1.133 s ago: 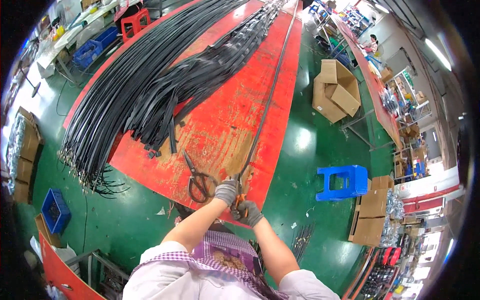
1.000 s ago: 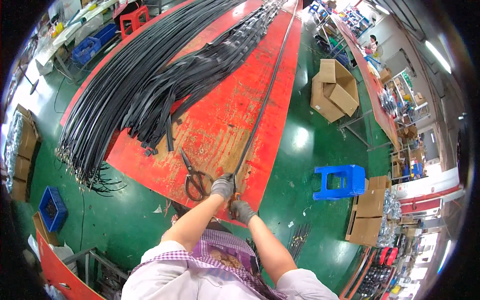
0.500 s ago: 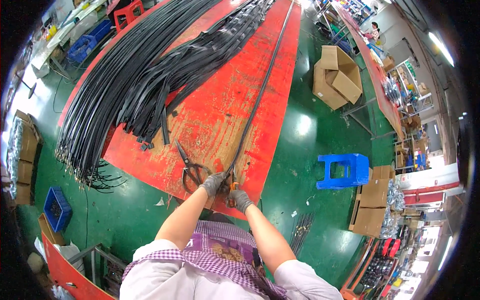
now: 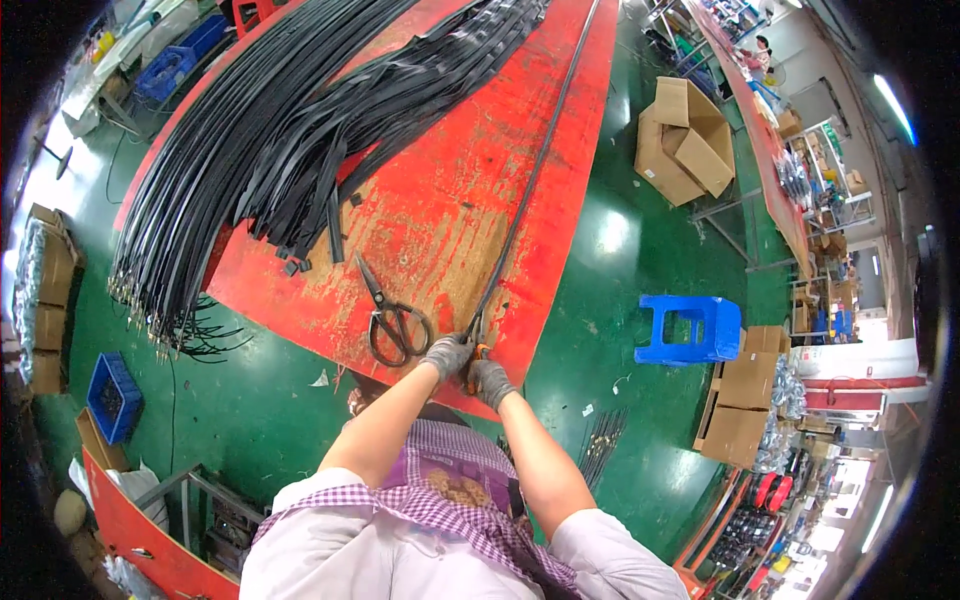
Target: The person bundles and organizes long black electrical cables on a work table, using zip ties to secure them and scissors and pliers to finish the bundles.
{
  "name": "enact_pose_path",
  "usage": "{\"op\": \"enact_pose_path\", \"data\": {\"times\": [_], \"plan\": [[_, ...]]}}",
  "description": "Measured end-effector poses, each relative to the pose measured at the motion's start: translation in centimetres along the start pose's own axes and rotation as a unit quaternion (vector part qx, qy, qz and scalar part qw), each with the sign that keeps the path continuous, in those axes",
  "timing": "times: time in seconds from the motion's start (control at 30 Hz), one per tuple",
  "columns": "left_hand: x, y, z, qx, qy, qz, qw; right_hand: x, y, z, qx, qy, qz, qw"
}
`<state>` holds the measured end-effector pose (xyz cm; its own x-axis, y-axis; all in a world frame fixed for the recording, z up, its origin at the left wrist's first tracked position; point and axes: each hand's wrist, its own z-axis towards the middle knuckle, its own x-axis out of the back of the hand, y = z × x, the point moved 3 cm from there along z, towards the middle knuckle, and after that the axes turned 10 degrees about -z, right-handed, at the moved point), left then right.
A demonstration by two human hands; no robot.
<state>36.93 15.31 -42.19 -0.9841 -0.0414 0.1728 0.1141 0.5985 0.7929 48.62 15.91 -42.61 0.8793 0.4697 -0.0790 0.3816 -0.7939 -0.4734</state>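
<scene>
At the near edge of the red worn table (image 4: pixel 440 210), my left hand (image 4: pixel 447 356) in a grey glove is closed on the near end of a long black cable (image 4: pixel 541 160). The cable runs up along the table's right side. Close beside it, my gloved right hand (image 4: pixel 489 382) grips an orange-handled hand tool (image 4: pixel 481 351). The tool's jaws are too small and covered to make out. A pair of large dark scissors (image 4: pixel 388 318) lies left of my left hand, blades pointing away.
Long black cables (image 4: pixel 215 165) with metal ends hang over the table's left edge. Flat black sleeves (image 4: pixel 400 100) lie beside them. A blue stool (image 4: pixel 688 332) and an open carton (image 4: pixel 660 150) stand right on the green floor. A blue crate (image 4: pixel 114 398) sits left.
Both hands have shifted slightly to the right and closer together, still holding the cable and the tool. More of the scissors' handles now shows. The whole view has shifted a little.
</scene>
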Motion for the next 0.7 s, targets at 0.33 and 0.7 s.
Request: {"op": "enact_pose_path", "data": {"times": [0.33, 0.7], "plan": [[-0.4, 0.2, 0.8, -0.030, 0.117, 0.013, 0.993, 1.2, -0.4, 0.9, 0.040, 0.013, 0.005, 0.999], [1.7, -0.1, -2.3, 0.114, -0.121, -0.442, 0.882, 0.7, -0.7, -0.2, -0.038, -0.018, 0.043, 0.998]]}}
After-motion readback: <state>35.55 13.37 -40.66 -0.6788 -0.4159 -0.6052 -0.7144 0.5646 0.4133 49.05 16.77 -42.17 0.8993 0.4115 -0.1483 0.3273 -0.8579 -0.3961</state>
